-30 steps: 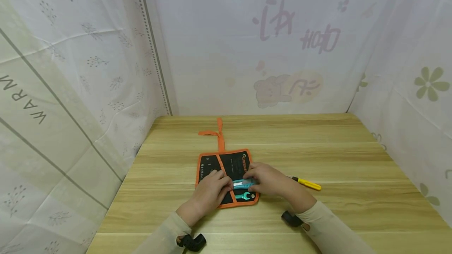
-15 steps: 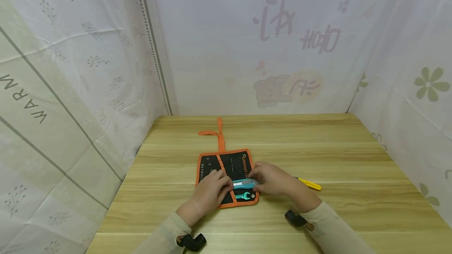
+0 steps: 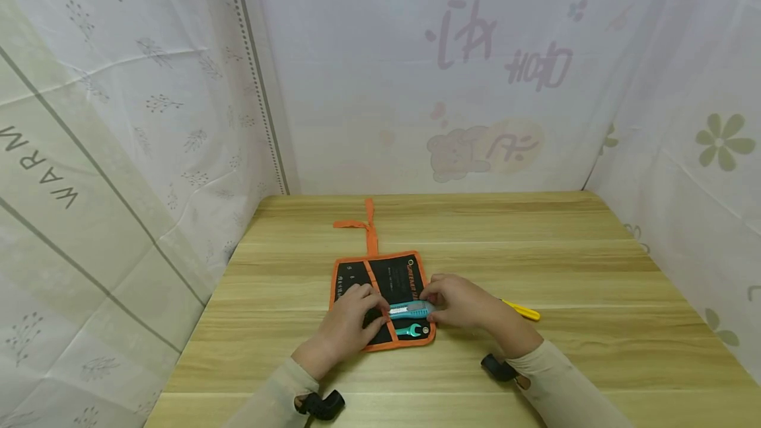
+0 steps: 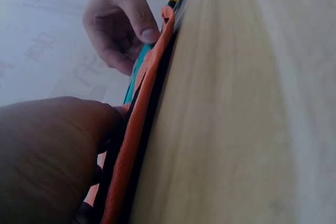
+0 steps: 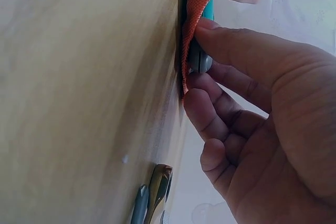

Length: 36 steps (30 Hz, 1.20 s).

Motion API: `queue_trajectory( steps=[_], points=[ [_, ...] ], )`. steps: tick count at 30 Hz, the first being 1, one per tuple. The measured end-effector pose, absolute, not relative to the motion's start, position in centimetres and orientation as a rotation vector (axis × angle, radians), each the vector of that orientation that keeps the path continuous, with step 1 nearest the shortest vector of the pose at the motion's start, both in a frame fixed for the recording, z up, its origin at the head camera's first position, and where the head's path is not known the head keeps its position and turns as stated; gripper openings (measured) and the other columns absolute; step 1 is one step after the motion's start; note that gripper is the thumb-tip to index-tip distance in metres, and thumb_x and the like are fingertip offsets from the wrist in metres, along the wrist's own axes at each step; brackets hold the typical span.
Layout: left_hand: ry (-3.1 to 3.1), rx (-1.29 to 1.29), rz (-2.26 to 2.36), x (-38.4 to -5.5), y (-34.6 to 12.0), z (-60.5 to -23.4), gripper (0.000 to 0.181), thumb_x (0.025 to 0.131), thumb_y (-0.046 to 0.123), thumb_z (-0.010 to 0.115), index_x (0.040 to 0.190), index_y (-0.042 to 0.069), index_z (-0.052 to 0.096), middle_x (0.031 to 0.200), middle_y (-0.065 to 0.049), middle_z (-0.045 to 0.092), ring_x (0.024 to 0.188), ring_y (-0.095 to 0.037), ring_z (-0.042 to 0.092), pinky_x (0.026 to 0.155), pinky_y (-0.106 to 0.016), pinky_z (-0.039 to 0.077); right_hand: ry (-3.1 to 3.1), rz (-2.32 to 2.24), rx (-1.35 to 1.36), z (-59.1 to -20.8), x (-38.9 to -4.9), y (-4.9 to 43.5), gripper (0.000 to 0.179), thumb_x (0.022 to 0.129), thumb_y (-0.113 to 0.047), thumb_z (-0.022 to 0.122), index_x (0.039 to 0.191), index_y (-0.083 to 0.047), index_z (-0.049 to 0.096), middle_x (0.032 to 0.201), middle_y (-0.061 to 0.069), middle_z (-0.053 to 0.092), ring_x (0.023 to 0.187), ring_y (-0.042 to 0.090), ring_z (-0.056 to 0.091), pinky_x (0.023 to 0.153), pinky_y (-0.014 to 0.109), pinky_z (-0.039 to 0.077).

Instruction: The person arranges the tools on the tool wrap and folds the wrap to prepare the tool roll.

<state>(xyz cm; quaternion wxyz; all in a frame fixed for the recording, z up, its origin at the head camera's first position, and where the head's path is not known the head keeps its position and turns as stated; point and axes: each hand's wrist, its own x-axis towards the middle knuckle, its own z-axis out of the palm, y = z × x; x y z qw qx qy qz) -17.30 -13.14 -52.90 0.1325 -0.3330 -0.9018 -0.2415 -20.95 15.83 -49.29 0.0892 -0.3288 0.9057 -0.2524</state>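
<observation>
A black tool pouch (image 3: 392,275) with orange edging lies flat on the table. A teal utility knife (image 3: 407,310) with a grey end lies across it, its left part at the orange pocket band. My right hand (image 3: 462,302) holds the knife's grey end (image 5: 201,60) between thumb and fingers, seen closely in the right wrist view. With thumb and index finger, my left hand (image 3: 349,321) pinches the pocket band beside the knife's other end; its remaining fingers are partly hidden. Below the knife, a teal open-ended wrench (image 3: 409,330) sits in the pouch.
A yellow-handled tool (image 3: 523,310) lies on the wooden table (image 3: 571,256) to the right, partly hidden behind my right wrist. Orange ties (image 3: 371,233) stretch from the pouch toward the back. Patterned cloth (image 3: 368,84) hangs at the back and sides.
My right hand has shifted slightly right, uncovering more of the knife's grey end. My left thumb and index finger have spread a little, and that hand has moved slightly left.
</observation>
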Motion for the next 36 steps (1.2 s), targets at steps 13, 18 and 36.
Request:
queue_trajectory(
  steps=[13,18,36],
  points=[
    [-2.666,-0.893,-0.783,-17.5,-13.9,-52.5,0.021,0.090,0.027,0.086,0.107,0.021,0.078,0.099,0.010,0.063,0.090,-0.009,0.056,0.078,-0.030,0.054,2.698,-0.745,-0.980,-49.6,-21.1,15.9,0.023,0.087,-0.021,0.088,0.108,-0.015,0.079,0.092,-0.010,0.061,0.081,0.009,0.057,0.072,0.027,0.051],
    [-2.675,-0.879,-0.791,-17.5,-13.9,-52.5,0.020,0.090,0.029,0.086,0.108,0.022,0.079,0.098,0.010,0.062,0.090,-0.008,0.056,0.078,-0.029,0.054,2.702,-0.701,-1.028,-49.6,-21.3,15.5,0.023,0.088,-0.021,0.088,0.108,-0.015,0.079,0.093,-0.010,0.060,0.080,0.006,0.054,0.071,0.026,0.050],
    [-2.649,-0.893,-0.753,-17.5,-13.8,-52.7,0.021,0.089,0.029,0.087,0.105,0.020,0.078,0.097,0.009,0.062,0.091,-0.008,0.057,0.079,-0.029,0.054,2.692,-0.631,-1.121,-49.2,-21.3,13.8,0.024,0.088,-0.023,0.088,0.108,-0.012,0.078,0.091,-0.007,0.060,0.077,0.005,0.051,0.067,0.024,0.048]
  ],
)
